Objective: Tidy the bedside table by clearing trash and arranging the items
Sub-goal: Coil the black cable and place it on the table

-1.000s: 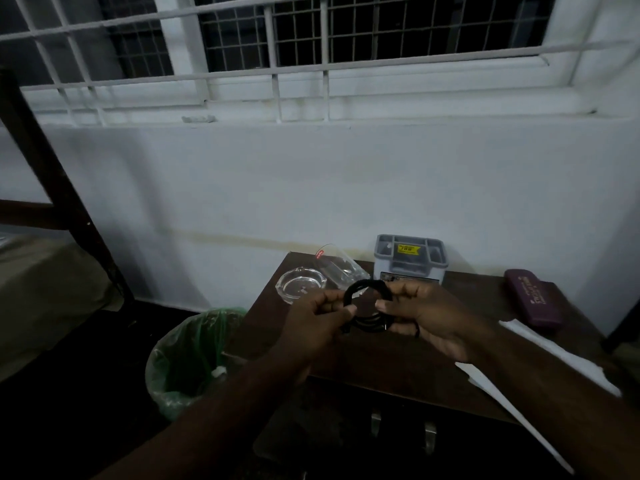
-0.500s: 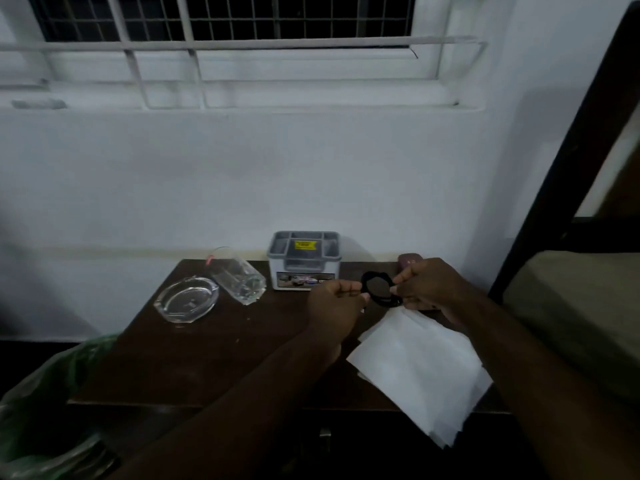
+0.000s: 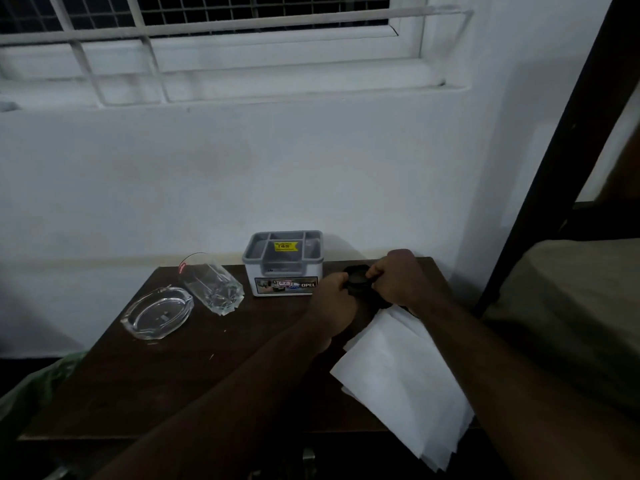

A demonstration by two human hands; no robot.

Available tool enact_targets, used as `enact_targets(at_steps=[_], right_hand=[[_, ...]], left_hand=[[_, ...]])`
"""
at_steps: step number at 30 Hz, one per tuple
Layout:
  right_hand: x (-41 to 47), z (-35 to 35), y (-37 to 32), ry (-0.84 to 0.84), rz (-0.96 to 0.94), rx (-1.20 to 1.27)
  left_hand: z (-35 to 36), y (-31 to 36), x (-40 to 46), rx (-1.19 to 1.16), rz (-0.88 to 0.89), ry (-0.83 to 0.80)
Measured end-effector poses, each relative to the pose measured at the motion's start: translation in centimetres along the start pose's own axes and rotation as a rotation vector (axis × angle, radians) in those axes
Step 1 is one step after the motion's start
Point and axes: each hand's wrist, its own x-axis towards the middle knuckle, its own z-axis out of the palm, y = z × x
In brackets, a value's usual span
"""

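Both hands (image 3: 363, 289) grip a black coiled cable (image 3: 358, 280) beside the organizer (image 3: 285, 271).

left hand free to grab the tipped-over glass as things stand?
Probably not yet. The left hand is pinching the coiled black cable together with the right hand. The glass lies open on the table, left of the organizer box, nothing blocking it.

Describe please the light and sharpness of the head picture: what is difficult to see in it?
Head view: dim, bluish light; the black coiled cable held by the left hand and right hand melts into the dark table; the white papers stand out; the window bars bend from wide-angle distortion.
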Motion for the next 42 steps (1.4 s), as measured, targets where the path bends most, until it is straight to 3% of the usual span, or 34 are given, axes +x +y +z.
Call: enact_targets(at_steps=[4, 9, 12, 14, 15, 16, 18, 20, 25, 31, 37, 42], right_hand=[[0.3, 1.0, 0.3, 0.11, -0.108, -0.142], [0.6, 1.5, 0.2, 0.169, -0.143, -0.14], [0.5, 1.5, -1.3, 0.309, -0.25, 0.168], [0.4, 1.6, -2.8, 0.295, -0.378, 0.286], [0.4, 1.9, -3.5, 0.255, -0.439, 0.277], [0.4, 2.4, -4.1, 0.207, -0.481, 0.24], [0.3, 3.3, -5.2, 0.119, -0.496, 0.121], [0.1, 3.7, -6.0, 0.106, -0.456, 0.038], [-0.3, 2.6, -7.8, 0.159, -0.442, -0.008], [-3.2, 1.0, -8.3, 0.041, -0.461, 0.047], [-6.0, 0.7, -8.0, -0.022, -0.462, 0.1], [-8.1, -0.3, -8.3, -0.072, -0.512, 0.025]], left_hand=[[0.0, 0.0, -0.1, -0.052, 0.033, -0.078], [-0.9, -0.6, -1.0, 0.026, 0.203, -0.022], [-3.2, -0.6, -1.4, 0.2, 0.489, 0.214], [-5.5, -0.4, -0.7, 0.428, 0.682, 0.413], [-6.6, -0.5, -0.1, 0.577, 0.699, 0.473], [-7.8, -0.6, 0.3, 0.714, 0.592, 0.463], [-9.6, -1.0, 0.7, 0.891, 0.213, 0.354], [-10.7, -1.7, 0.7, 0.991, 0.039, 0.288], [-12.2, -1.3, -0.3, 0.999, 0.071, 0.235], [-13.1, -0.7, -3.7, 1.002, 0.093, 0.134], [-13.1, -0.8, -7.9, 0.994, 0.158, 0.138], [-13.0, -0.2, -10.6, 1.071, 0.085, 0.119]])
